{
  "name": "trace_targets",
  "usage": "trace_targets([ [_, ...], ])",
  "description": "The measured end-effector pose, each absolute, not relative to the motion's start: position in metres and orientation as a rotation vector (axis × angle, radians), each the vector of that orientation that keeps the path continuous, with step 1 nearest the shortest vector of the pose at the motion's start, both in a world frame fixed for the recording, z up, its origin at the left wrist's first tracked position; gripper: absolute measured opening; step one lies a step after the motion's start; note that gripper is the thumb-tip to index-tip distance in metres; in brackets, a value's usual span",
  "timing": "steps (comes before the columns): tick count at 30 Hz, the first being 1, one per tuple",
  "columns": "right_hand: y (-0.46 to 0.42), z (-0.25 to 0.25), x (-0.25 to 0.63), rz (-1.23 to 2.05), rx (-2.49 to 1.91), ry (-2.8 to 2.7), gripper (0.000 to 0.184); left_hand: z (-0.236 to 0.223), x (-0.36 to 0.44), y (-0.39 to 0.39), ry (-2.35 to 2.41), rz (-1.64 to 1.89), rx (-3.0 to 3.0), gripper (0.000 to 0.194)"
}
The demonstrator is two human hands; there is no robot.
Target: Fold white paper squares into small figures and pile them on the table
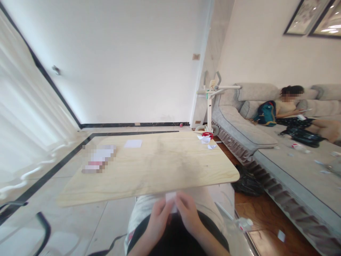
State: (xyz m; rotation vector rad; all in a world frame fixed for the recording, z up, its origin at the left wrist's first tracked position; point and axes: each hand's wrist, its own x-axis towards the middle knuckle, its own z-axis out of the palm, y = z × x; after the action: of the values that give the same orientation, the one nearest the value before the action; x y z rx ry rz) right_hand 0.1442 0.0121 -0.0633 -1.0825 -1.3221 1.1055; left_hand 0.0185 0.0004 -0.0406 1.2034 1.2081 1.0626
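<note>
Over my lap, just off the near edge of the wooden table (160, 167), a small piece of white paper (171, 199) is pinched between both hands. My left hand (160, 213) grips its left side, and my right hand (188, 209) closes on its right side. Blur hides the fingertips and any fold in detail. On the tabletop, a flat white sheet (133, 143) lies at the back left. Several small folded white papers (205, 139) rest at the back right corner beside a red object (207, 134).
A pixelated stack (98, 159) occupies the table's left side. To the right, a person (290, 106) sits on a grey sofa (266, 142). A black plastic bag (247, 181) and a plastic bottle (244, 224) lie low on the right. White exercise equipment (209, 110) stands behind the table.
</note>
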Motion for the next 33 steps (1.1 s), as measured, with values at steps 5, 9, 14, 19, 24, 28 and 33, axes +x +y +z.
trace_targets([
  [5, 0.012, -0.066, 0.146, 1.097, -1.099, -1.342, 0.032, -0.044, 0.018, 0.002, 1.184, 1.054, 1.221, 0.057],
  [9, 0.012, -0.067, 0.147, 1.096, -1.113, -1.352, 0.033, -0.045, 0.018, 0.002, 1.196, 1.047, 1.212, 0.057],
  [14, 0.011, -0.059, 0.15, 1.107, -1.099, -1.413, 0.033, -0.045, 0.017, 0.002, 1.184, 1.038, 1.222, 0.056],
  [19, 0.012, -0.053, 0.154, 1.105, -1.098, -1.476, 0.033, -0.042, 0.014, 0.003, 1.173, 1.008, 1.246, 0.054],
  [24, 0.012, -0.052, 0.154, 1.076, -1.108, -1.499, 0.033, -0.041, 0.014, 0.003, 1.171, 1.005, 1.231, 0.053],
  [28, 0.011, -0.054, 0.153, 1.085, -1.12, -1.488, 0.034, -0.042, 0.014, 0.002, 1.187, 1.001, 1.25, 0.054],
  [33, 0.011, -0.052, 0.154, 1.09, -1.12, -1.484, 0.033, -0.043, 0.014, 0.002, 1.194, 0.994, 1.241, 0.054],
])
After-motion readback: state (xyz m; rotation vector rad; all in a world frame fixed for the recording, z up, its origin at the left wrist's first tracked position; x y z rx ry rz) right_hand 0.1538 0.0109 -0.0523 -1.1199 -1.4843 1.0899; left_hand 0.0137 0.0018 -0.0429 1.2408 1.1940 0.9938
